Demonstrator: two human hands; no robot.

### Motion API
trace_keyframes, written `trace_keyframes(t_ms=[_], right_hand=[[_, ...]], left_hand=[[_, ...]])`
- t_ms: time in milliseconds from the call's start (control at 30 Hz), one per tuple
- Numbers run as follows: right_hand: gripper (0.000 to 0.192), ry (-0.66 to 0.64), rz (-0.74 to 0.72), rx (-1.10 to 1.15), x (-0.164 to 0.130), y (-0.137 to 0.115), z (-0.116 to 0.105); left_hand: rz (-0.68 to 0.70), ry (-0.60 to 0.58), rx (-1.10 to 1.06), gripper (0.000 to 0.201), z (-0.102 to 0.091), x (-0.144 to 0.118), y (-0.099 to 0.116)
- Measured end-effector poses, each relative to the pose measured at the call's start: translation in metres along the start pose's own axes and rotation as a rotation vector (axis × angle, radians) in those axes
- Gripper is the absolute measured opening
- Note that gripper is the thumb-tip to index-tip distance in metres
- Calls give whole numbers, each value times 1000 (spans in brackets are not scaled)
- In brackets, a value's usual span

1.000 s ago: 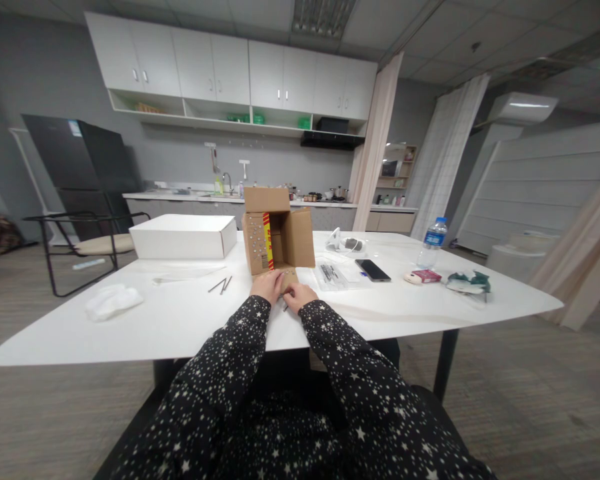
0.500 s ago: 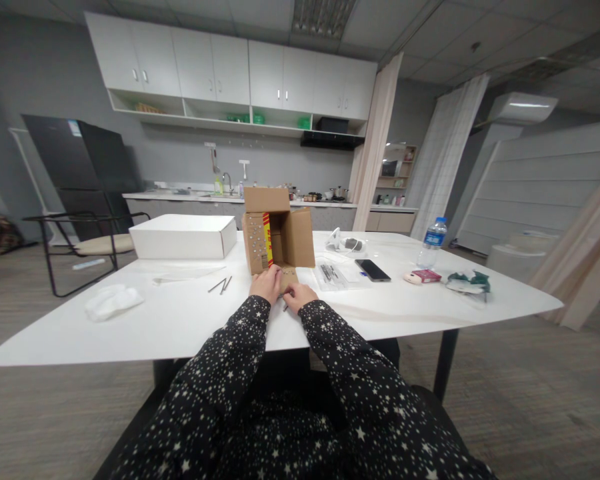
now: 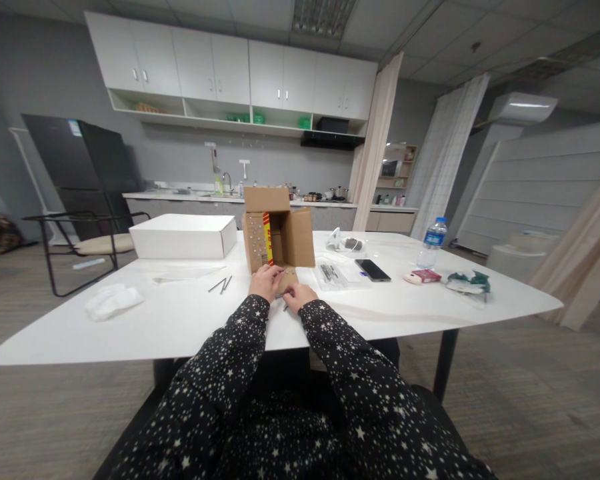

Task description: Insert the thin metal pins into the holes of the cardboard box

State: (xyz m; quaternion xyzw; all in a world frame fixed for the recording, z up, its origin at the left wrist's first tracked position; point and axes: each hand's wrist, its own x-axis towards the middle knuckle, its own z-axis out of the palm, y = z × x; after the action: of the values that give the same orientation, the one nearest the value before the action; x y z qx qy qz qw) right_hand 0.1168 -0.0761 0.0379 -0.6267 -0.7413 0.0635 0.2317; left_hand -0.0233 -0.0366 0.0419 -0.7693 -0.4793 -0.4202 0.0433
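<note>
An open cardboard box (image 3: 255, 243) stands on the white table in front of me. Small shiny dots stud its left side, and more show on the low front flap (image 3: 291, 276). My left hand (image 3: 265, 283) rests against the left of that flap, its fingers pinched together at the flap's surface; whatever they hold is too small to name. At the flap's near edge, my right hand (image 3: 301, 297) is closed, thumb and fingers together around something mostly hidden. A short, thin metal piece (image 3: 285, 307) shows just under its fingertips.
Left of the box lie several long metal rods (image 3: 225, 285), a crumpled white tissue (image 3: 114, 302) and a white box (image 3: 183, 237). To the right are a clear case of small tools (image 3: 333, 277), a phone (image 3: 373, 270), a water bottle (image 3: 433, 243) and a pink packet (image 3: 425, 276).
My left hand's fingers have shifted slightly, now reaching more to the right across the flap. My right hand and the box stay nearly where they were.
</note>
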Motion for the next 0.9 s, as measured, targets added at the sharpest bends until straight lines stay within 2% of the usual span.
trace_keyframes(t_ms=[133,367,533,900], right_hand=[[23,-6,16,-4,-1,-2,-2],[22,-20,19,1,-3,-4,-5],[23,-10,6,7,-3,-4,-4],[21,-12,19,6,-4,-4,-4]], left_hand=[[-12,-18,-30,24,-1,1,1],[-73,-35,62,21,-6,1,7],[-75,-98,129,19,-7,0,10],[-64,-148,214,19,-3,1,12]])
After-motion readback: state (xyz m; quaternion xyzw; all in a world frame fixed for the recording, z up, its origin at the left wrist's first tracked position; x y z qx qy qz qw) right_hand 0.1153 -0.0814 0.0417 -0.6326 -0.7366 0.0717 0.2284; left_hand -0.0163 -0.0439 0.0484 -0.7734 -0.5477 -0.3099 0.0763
